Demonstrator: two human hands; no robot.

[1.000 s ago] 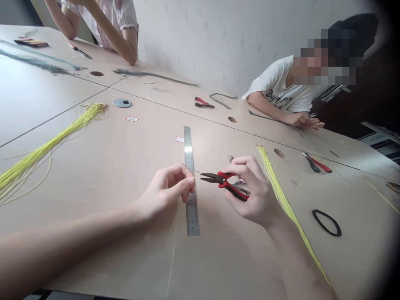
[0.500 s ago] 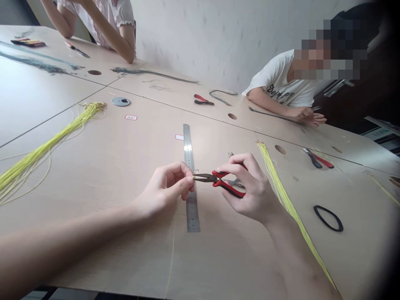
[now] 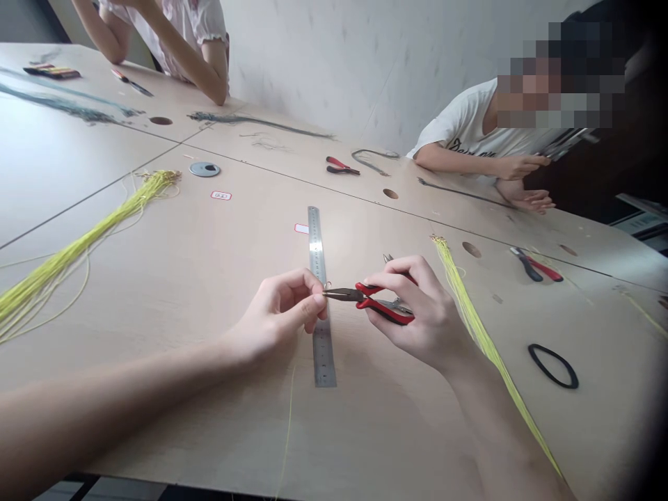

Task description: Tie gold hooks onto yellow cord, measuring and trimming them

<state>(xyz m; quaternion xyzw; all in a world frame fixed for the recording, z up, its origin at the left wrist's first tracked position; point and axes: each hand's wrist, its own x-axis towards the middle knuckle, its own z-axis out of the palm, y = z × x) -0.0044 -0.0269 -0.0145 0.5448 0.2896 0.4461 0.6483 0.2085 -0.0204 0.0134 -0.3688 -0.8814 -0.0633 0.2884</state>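
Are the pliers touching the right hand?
Touching: the head view shows the right hand gripping the red handles of the pliers.

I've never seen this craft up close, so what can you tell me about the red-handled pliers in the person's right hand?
These long-nosed pliers have dark metal jaws tapering to a narrow tip and red-and-black handles. The right hand wraps the handles, holding them level above a steel ruler. The tip reaches the left hand's fingertips, beside a small gold-coloured loop; any contact is unclear.
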